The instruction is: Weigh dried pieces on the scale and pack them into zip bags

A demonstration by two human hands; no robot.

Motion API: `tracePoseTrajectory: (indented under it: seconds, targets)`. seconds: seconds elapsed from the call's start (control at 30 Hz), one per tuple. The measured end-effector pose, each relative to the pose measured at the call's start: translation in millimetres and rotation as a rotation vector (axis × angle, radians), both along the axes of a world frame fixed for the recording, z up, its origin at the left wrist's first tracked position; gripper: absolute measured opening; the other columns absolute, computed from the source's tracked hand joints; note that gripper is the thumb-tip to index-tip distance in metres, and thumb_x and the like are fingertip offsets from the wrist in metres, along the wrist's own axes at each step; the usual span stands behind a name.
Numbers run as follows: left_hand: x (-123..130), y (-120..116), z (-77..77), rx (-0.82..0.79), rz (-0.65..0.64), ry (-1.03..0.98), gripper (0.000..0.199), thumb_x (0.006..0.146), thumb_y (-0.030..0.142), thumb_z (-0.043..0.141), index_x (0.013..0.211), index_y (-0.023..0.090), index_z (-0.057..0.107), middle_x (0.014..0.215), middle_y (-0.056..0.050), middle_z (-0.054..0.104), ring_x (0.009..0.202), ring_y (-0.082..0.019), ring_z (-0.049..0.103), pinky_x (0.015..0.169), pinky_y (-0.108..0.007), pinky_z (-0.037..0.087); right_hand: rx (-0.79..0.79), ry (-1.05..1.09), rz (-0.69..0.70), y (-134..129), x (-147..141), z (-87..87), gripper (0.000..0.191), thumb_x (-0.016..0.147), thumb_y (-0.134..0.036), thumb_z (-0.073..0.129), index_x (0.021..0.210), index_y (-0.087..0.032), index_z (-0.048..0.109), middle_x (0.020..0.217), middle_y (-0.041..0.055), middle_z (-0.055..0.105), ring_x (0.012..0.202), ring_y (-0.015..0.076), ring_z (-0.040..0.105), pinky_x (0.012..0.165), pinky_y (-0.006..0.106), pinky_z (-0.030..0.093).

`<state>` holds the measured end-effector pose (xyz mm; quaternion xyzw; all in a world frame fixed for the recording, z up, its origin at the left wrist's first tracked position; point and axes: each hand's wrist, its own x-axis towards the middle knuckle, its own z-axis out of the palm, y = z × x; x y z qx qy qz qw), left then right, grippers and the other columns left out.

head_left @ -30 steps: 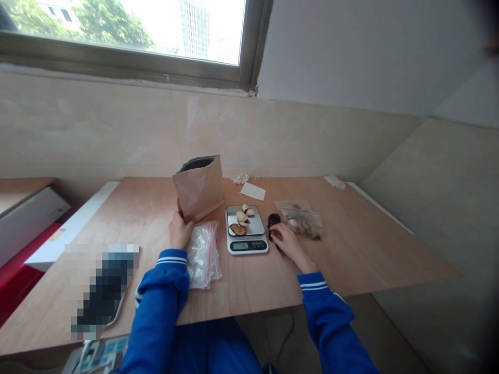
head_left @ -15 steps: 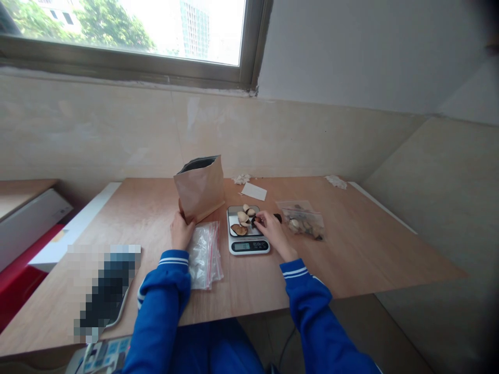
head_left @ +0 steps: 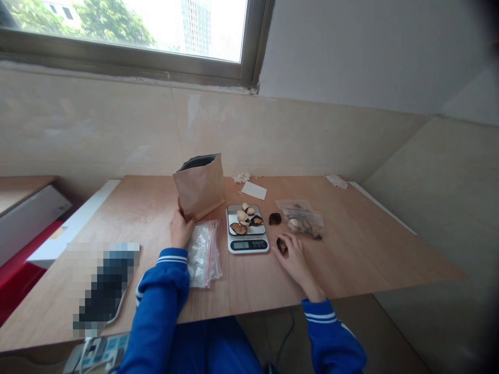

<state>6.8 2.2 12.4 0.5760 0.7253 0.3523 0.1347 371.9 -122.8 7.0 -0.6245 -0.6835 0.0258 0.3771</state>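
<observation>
Centre-left: left hand (head_left: 181,230), gripping paper pouch (head_left: 200,185) corner. Right of centre: right hand (head_left: 294,258), curled round dark piece (head_left: 281,246), hold unclear; loose pinch could drop it.

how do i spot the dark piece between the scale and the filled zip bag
On the wooden table, find the white scale. Just right, before the filled zip bag, lies a small blackish piece. Unlike its dark neighbours, one on the scale and one at the right hand, it lies on wood, untouched.
</observation>
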Motion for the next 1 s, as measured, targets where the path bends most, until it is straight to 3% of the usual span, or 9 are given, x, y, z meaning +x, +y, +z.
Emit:
tracePoseTrajectory:
  seconds: [0.13, 0.33, 0.63, 0.77, 0.9, 1.0]
  targets:
    - [-1, 1, -1.6, 0.010, -0.006, 0.004, 0.046, 0.080, 0.042, 0.056, 0.115, 0.013, 0.049, 0.115, -0.019, 0.063, 0.110, -0.036, 0.061, 0.087, -0.044, 0.049, -0.016, 0.042, -0.032, -12, 3, -18.4, 0.028, 0.091, -0.034, 0.048, 0.112, -0.022, 0.062, 0.111, 0.0127, 0.062, 0.105, 0.0295, 0.056, 0.092, 0.050, 0.047]
    - [-1, 1, -1.6, 0.003, -0.001, 0.002, 0.046, 0.079, 0.042, 0.056, 0.115, 0.014, 0.049, 0.113, -0.018, 0.064, 0.109, -0.035, 0.062, 0.086, -0.043, 0.050, -0.003, 0.154, -0.036, -14, -2, -13.5, 0.029, 0.092, -0.036, 0.047, 0.113, -0.021, 0.061, 0.113, 0.0130, 0.066, 0.106, 0.0286, 0.060, 0.093, 0.048, 0.049]
    - [0, -1, 0.6, 0.015, -0.004, -0.004, 0.046, 0.079, 0.041, 0.056, 0.115, 0.013, 0.050, 0.113, -0.019, 0.064, 0.109, -0.036, 0.061, 0.086, -0.045, 0.049, -0.025, 0.371, -0.129, -18, 0, -18.0, 0.035, 0.085, -0.053, 0.058, 0.096, -0.020, 0.061, 0.100, 0.0129, 0.070, 0.087, 0.0268, 0.068, 0.080, 0.045, 0.056]
    - [0, 0, -1.7, 0.024, -0.009, -0.003, 0.045, 0.080, 0.041, 0.056, 0.115, 0.014, 0.050, 0.112, -0.018, 0.064, 0.110, -0.035, 0.061, 0.087, -0.044, 0.049, 0.022, 0.398, -0.040, -14, -12, -1.7, 0.030, 0.087, -0.049, 0.059, 0.096, -0.020, 0.063, 0.104, 0.0120, 0.068, 0.092, 0.0255, 0.067, 0.083, 0.044, 0.056]
    - [-1, 1, -2.8, 0.021, -0.004, 0.004, 0.044, 0.080, 0.040, 0.056, 0.115, 0.015, 0.049, 0.112, -0.017, 0.064, 0.109, -0.034, 0.061, 0.087, -0.043, 0.049, 0.092, 0.249, 0.072, 1, -34, 26.4, 0.022, 0.090, -0.042, 0.057, 0.098, -0.024, 0.067, 0.105, 0.0091, 0.064, 0.101, 0.0244, 0.062, 0.090, 0.042, 0.052]
    - [-1, 1, -2.4, 0.014, -0.005, 0.003, 0.045, 0.080, 0.041, 0.057, 0.115, 0.014, 0.049, 0.112, -0.017, 0.064, 0.109, -0.034, 0.062, 0.087, -0.043, 0.049, 0.085, 0.165, 0.131, 19, -47, 36.1, 0.019, 0.092, -0.037, 0.054, 0.099, -0.025, 0.067, 0.100, 0.0077, 0.062, 0.099, 0.0237, 0.061, 0.090, 0.040, 0.051]
